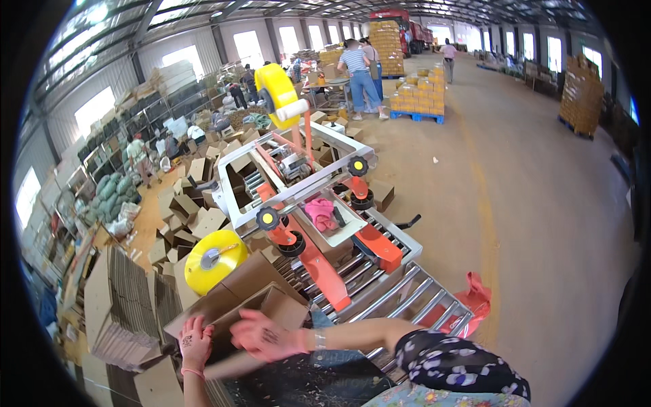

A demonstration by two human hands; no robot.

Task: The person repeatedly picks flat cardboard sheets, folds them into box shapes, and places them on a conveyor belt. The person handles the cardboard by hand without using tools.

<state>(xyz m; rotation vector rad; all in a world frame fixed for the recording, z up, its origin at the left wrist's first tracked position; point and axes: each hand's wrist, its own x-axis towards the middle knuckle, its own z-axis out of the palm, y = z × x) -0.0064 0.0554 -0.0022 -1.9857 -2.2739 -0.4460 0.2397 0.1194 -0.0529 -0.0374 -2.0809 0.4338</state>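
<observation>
Both hands are spread flat, gripping nothing. The left hand (195,341) presses a flap of the brown cardboard box (261,308) at the lower middle; the right hand (266,334) lies across its top. It looks half folded, short of the silver roller track (400,298).

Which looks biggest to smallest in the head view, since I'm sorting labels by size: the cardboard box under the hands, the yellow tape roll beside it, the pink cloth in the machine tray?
1. Box
2. Tape roll
3. Pink cloth; it lies farther away, so true size is unsure.
</observation>
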